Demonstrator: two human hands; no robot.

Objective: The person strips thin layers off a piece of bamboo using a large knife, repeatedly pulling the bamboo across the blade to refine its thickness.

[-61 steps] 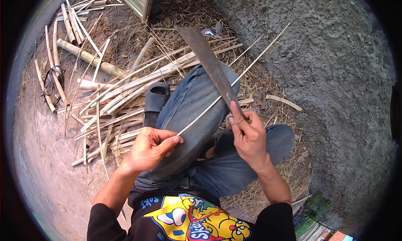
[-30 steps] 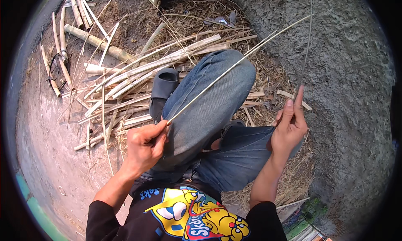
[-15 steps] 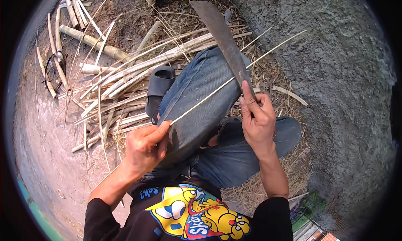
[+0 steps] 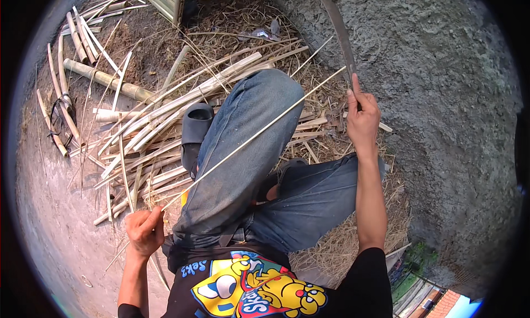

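left hand pinches the thin strip by its near left end, slanting far right over the knee; right hand grips the machete: a loose grip could nick the knee.

Long, narrow, dark grey metal blade: matt, dull, no shine. Thin, straight, pale strip: looks like bamboo, smooth, matt. Faded blue denim trousers: woven cloth, worn, dusty-looking. Black short-sleeved cloth shirt: matt, soft folds; bright multicoloured print on front, flat and smooth. Dark grey slip-on sandal: matt, rubber or plastic, can't tell which. Far left, round tan bamboo pole: smooth, slight sheen. Pale split bamboo slats: dry, fibrous. Right, grey cement-like wall: rough, pitted, matt.
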